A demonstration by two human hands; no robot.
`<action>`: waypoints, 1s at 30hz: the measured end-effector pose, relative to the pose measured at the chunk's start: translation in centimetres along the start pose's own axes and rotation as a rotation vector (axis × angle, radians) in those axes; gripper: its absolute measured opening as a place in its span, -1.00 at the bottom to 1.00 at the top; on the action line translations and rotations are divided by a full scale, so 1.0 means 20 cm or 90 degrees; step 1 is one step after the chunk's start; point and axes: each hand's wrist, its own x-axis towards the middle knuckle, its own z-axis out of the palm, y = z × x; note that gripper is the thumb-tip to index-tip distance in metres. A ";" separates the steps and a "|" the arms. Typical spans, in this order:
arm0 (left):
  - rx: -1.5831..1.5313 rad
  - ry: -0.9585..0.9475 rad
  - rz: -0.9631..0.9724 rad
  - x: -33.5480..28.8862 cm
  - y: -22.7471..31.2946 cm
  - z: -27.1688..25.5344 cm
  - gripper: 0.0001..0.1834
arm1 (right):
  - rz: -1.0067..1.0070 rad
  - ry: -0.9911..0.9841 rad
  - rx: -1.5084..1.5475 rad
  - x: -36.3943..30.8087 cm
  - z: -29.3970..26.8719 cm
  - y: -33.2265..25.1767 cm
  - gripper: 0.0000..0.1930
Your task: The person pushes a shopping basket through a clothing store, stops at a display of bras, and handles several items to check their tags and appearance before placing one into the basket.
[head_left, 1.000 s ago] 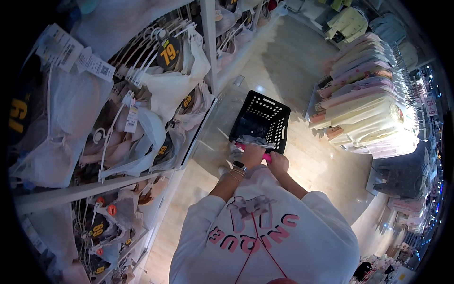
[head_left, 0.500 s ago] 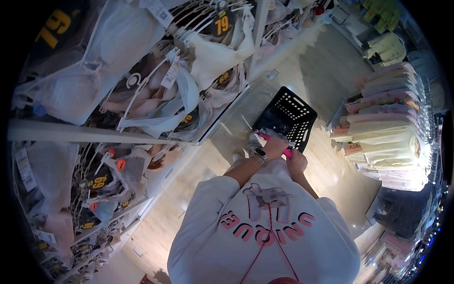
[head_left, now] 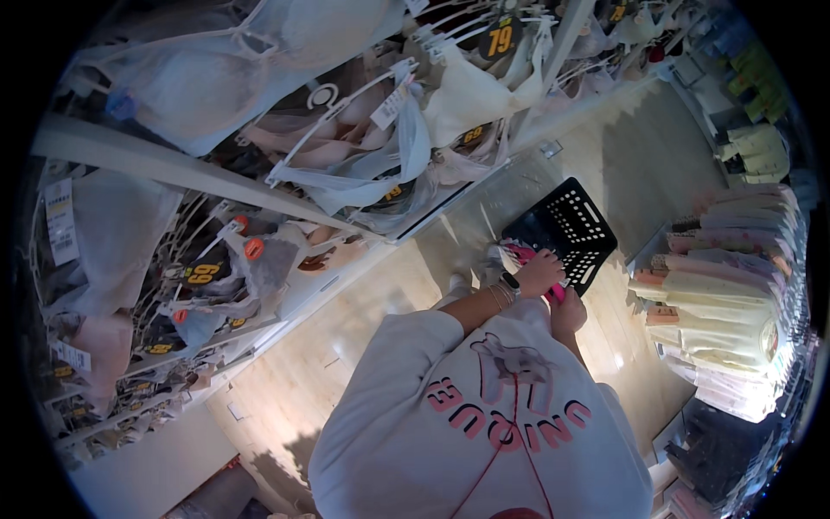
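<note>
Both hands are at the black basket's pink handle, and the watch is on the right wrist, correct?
Not quite: the head view shows the watch on the left wrist. The left hand and right hand are indeed at the pink handle of the black basket.

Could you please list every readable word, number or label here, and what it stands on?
I won't copy wording, only place it.
Sweatshirt: arc of large pink letters with dark edges.
Black signs: big yellow numbers.
White paper tags: print too small to read.
Orange stickers: too blurred to read.
Basket: none that I can see.
</note>
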 end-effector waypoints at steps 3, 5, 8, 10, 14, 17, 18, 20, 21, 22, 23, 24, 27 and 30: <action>0.026 -0.023 -0.001 0.00 0.01 -0.01 -0.91 | 0.016 0.007 -0.015 -0.01 0.02 0.00 -0.78; 0.020 -0.028 -0.013 -0.01 0.01 -0.02 -0.90 | 0.008 0.003 0.006 -0.01 0.03 0.00 -0.77; 0.025 -0.019 -0.029 -0.03 0.01 -0.03 -0.92 | 0.016 -0.023 -0.003 -0.01 0.03 -0.03 -0.75; 0.043 -0.005 -0.036 -0.03 0.01 -0.03 -0.93 | 0.030 -0.040 -0.004 -0.01 0.02 -0.04 -0.76; 0.036 -0.042 -0.044 -0.04 0.00 0.00 -0.87 | -0.008 -0.011 -0.001 -0.02 -0.01 -0.07 -0.79; 0.062 -0.074 -0.061 -0.04 0.00 0.02 -0.90 | -0.022 -0.025 0.022 -0.02 -0.03 -0.06 -0.79; 0.069 -0.073 -0.064 -0.03 0.01 0.03 -0.91 | -0.030 -0.019 0.029 -0.02 -0.03 -0.05 -0.80; 0.072 -0.076 -0.066 -0.01 0.02 0.03 -0.91 | -0.037 -0.012 0.041 -0.01 -0.03 -0.03 -0.79; 0.079 -0.079 -0.071 0.00 0.02 0.03 -0.91 | -0.035 -0.009 0.042 -0.01 -0.03 -0.01 -0.79; 0.069 -0.069 -0.067 0.00 0.03 0.02 -0.91 | -0.036 -0.015 0.035 -0.01 -0.03 0.00 -0.79; 0.073 -0.068 -0.063 0.00 0.04 0.03 -0.91 | -0.038 -0.018 0.029 0.00 -0.03 0.01 -0.79; 0.082 -0.069 -0.071 -0.01 0.04 0.04 -0.91 | -0.037 -0.013 0.032 -0.01 -0.03 0.01 -0.79; 0.087 -0.061 -0.080 -0.01 0.07 0.02 -0.92 | -0.044 -0.043 0.027 -0.02 -0.04 0.02 -0.79; 0.068 -0.055 -0.105 0.00 0.11 0.00 -0.68 | -0.067 -0.069 0.041 -0.02 -0.06 0.03 -0.77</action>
